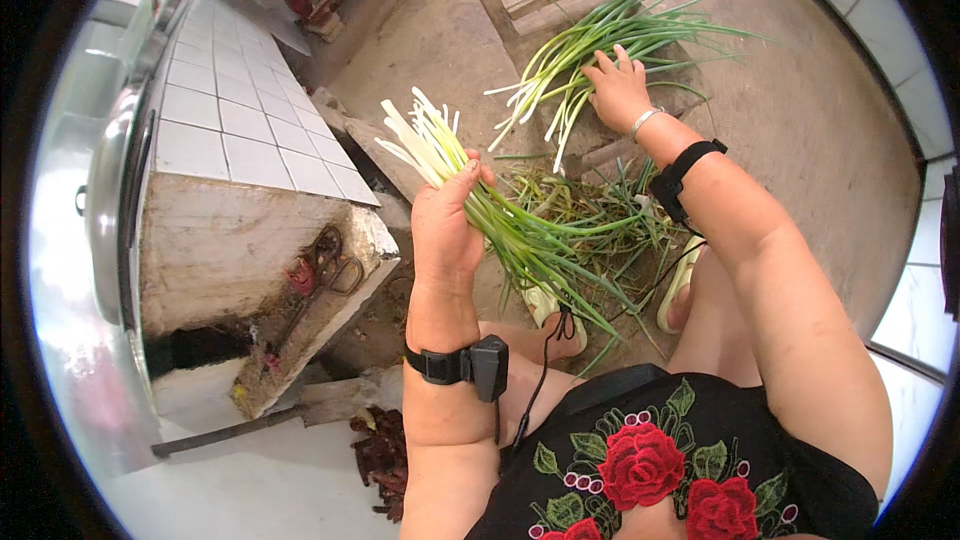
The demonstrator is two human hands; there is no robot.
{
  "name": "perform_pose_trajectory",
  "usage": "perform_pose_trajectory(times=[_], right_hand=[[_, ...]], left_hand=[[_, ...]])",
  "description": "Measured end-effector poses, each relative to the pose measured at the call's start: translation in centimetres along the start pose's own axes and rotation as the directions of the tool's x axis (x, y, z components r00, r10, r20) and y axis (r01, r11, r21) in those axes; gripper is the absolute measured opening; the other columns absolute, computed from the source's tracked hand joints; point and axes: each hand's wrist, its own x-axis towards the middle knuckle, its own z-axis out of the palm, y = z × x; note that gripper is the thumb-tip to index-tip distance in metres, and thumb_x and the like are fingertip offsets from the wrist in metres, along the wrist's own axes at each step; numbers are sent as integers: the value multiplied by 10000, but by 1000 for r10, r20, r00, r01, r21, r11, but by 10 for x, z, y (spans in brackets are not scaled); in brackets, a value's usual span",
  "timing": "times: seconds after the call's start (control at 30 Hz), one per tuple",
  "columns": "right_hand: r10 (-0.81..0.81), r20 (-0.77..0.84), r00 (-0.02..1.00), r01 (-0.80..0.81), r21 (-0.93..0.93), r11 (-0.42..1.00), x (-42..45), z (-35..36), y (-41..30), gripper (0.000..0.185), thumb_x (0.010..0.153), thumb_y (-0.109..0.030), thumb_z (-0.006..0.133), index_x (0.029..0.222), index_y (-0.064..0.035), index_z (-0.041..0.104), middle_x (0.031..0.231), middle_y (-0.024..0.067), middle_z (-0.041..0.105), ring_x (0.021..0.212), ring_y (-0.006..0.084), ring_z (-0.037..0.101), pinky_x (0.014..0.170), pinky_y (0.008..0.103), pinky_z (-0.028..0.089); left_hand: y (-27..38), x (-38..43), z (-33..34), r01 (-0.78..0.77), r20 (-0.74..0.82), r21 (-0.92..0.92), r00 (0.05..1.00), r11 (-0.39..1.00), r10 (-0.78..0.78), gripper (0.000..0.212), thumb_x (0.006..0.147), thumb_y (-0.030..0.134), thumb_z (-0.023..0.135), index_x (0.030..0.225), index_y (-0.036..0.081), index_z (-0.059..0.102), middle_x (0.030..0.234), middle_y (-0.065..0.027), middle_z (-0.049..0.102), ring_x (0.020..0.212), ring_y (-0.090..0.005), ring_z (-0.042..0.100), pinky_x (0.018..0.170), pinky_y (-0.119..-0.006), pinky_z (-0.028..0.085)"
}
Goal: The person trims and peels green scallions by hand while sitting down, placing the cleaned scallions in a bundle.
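Note:
My left hand (450,217) is closed around a bunch of green onions (517,240). Their white root ends point up and away, and the green leaves hang down toward my lap. Farther off, my right hand (621,90) rests on a loose pile of green onions (555,71), its fingers spread over the stalks. What lies under that palm is hidden. The pile lies on the seat of a small wooden chair (525,30), white ends toward me and leaf tips trailing past the far right side.
Leaf trimmings (600,210) litter the floor between my slippers (679,285). At left stands a white-tiled stove block (247,127) with a rough edge; rusty scissors (346,275) lie on its ledge. A tiled wall (911,300) runs along the right. Black cords hang from both wrist straps.

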Motion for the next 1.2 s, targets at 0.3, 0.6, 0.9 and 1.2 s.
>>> perform_pose_trajectory(times=[0.3,0.6,0.9,1.2], right_hand=[[-50,-10,999,50,43,998,7,-24,12,150,829,-134,581,938,-144,684,997,83,659,1094,273,538,939,458,330],[-85,-121,989,112,243,964,-11,-74,31,146,827,-146,610,939,-54,631,855,152,644,838,365,603,722,446,478],[-24,-54,998,44,412,910,-46,-124,28,161,821,-142,616,927,-31,568,826,183,621,808,374,592,713,443,469],[-81,-146,986,147,526,838,-64,-134,15,145,780,-94,621,883,-34,539,796,157,598,738,345,592,655,400,480]], left_hand=[[-2,6,-6,-6,-21,12,1000,1000,6,138,903,67,577,1019,-6,554,850,-57,572,765,-149,570,650,-266,474],[-17,12,10,28,-11,-66,1000,997,-29,132,890,103,616,961,5,566,770,-54,583,705,-167,572,658,-298,480],[-38,17,49,87,-49,-128,994,988,-94,130,871,44,597,988,8,554,791,-79,596,712,-190,588,623,-315,493],[-51,27,64,48,10,-125,999,991,-47,190,876,14,565,1059,30,520,992,-145,645,756,-179,584,694,-276,500]])
